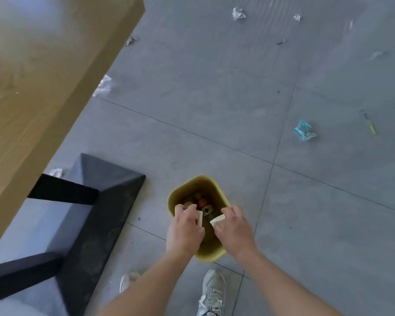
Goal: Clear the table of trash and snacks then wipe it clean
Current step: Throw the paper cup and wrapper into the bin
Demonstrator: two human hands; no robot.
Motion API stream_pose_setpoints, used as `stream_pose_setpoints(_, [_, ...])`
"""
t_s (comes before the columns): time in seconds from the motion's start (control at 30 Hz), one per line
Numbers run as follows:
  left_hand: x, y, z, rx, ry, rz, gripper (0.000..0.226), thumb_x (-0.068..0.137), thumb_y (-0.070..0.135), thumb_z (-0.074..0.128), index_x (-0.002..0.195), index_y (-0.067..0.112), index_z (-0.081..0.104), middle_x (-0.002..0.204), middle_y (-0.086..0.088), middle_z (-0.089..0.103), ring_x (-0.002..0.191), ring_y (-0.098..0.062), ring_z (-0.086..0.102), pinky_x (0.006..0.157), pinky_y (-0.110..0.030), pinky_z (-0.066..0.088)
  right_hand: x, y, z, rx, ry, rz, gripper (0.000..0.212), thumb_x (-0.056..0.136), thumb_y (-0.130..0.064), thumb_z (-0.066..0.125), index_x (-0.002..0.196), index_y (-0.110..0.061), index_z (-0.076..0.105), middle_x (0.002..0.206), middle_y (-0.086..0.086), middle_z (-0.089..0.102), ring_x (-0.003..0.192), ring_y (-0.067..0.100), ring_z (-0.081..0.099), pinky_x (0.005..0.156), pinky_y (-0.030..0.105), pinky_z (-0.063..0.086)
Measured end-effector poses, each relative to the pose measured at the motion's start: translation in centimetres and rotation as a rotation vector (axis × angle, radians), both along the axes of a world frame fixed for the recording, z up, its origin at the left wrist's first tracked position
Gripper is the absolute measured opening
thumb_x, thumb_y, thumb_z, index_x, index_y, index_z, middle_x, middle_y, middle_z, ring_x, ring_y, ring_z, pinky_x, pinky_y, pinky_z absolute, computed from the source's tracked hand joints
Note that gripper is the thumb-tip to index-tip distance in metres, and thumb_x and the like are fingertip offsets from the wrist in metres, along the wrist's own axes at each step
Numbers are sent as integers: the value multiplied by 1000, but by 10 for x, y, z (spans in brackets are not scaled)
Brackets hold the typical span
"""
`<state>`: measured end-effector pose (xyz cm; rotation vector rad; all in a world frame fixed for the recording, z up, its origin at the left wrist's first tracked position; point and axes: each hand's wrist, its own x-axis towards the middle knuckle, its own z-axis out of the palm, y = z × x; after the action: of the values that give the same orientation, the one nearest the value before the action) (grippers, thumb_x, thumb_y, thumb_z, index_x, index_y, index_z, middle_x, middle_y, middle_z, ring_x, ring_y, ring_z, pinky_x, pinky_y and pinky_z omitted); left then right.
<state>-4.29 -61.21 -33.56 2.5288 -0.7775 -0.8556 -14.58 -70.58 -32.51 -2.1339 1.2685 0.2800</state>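
Over the yellow bin (193,181)
Left hand (184,232) is pinching a white scrap (200,218); right hand (235,228) is pinching a second scrap (217,219).

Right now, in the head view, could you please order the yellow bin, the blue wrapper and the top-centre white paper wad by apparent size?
1. yellow bin
2. blue wrapper
3. white paper wad, though it lies farther off, so its true size is unsure.

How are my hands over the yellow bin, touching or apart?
Apart. The head view shows the inside of the yellow bin between left hand and right hand.
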Motion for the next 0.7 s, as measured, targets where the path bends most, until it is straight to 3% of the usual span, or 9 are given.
stream_pose_setpoints(0.2, [-6,-9,-42,41,12,29,47,82,32,68,123,34,44,126,1,40,88,-22,59,73,-37,60,-2,-1,-33,4,-13,-2,47,89,-32,66,131,-16,53,129,4,50,110,24,56,88,28,46])
stream_pose_setpoints(0.37, [-2,-13,-53,103,-28,-24,68,83,42,68,139,34,30,148,-1,30,123,-25,47,92,-38,55,-3,-12,-42,26,-11,-4,53,88,-35,68,134,-19,47,135,2,46,115,24,54,92,30,46])
stream_pose_setpoints(0.5, [8,-8,-49,138,-86,-91,63,89,40,57,143,32,27,145,0,32,124,-23,45,92,-37,53,-4,-19,-42,-4,0,5,51,92,-34,63,138,-19,44,134,2,46,114,20,53,89,28,47])
stream_pose_setpoints(0.7, [22,-4,-31,162,-200,-206,65,91,40,52,148,30,23,151,-4,30,137,-27,32,111,-43,35,0,-26,-31,-14,-8,18,51,91,-33,62,137,-19,45,130,3,48,113,22,52,92,32,48])
